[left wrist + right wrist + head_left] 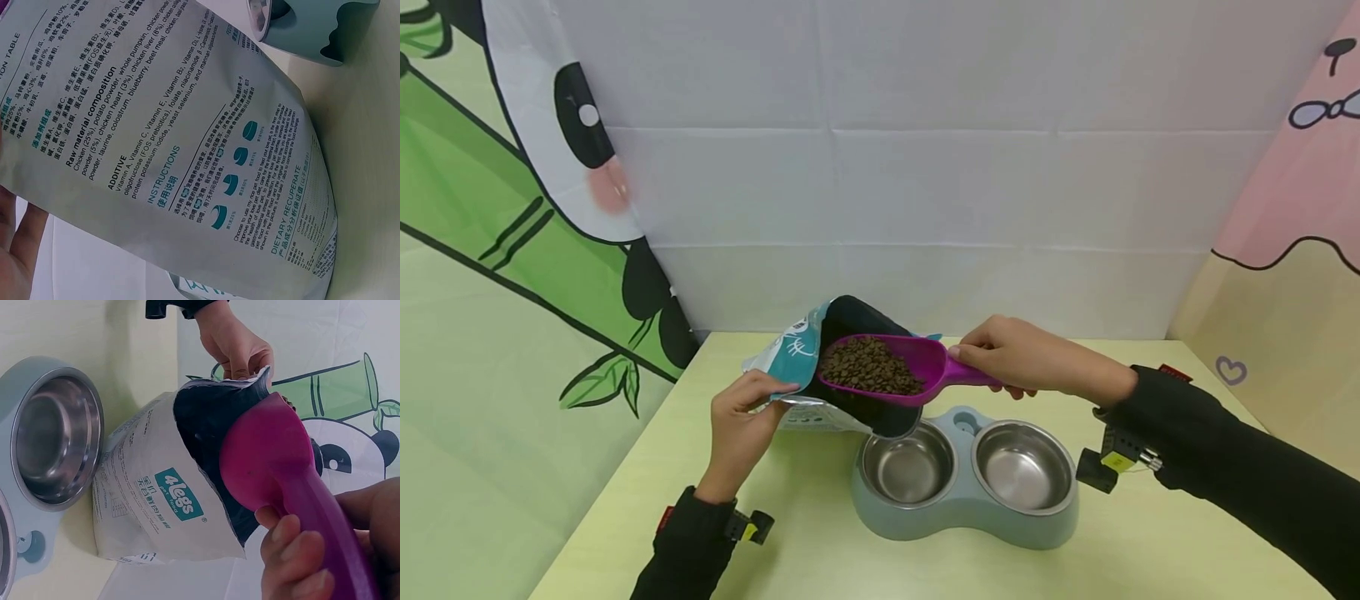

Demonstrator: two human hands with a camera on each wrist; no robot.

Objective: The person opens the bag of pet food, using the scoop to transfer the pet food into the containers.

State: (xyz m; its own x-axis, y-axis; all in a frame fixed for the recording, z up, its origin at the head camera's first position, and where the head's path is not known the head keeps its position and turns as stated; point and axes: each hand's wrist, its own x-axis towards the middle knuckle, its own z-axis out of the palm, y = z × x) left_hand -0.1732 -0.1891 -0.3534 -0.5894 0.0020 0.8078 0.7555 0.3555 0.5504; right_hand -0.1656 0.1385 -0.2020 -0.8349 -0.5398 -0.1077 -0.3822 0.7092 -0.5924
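My right hand [1011,354] grips the handle of a magenta scoop [928,362]. Brown kibble [872,367] fills much of the scoop's bowl, which sits at the mouth of a pet food bag [801,354]. Pinched at its rim by my left hand [745,425], the bag stands tilted with its dark inside showing. In the right wrist view the white side of the bag [156,487] carries a teal label, and the fingers of my right hand [300,556] curl round the handle. Printed text covers the bag [169,137] in the left wrist view.
A blue-grey double pet bowl [966,521] stands on the pale yellow table [805,533], just in front of the bag. It has two steel bowls, the left one [910,467] partly behind the bag's lower edge. Cartoon-printed cloth [925,183] hangs behind and at both sides.
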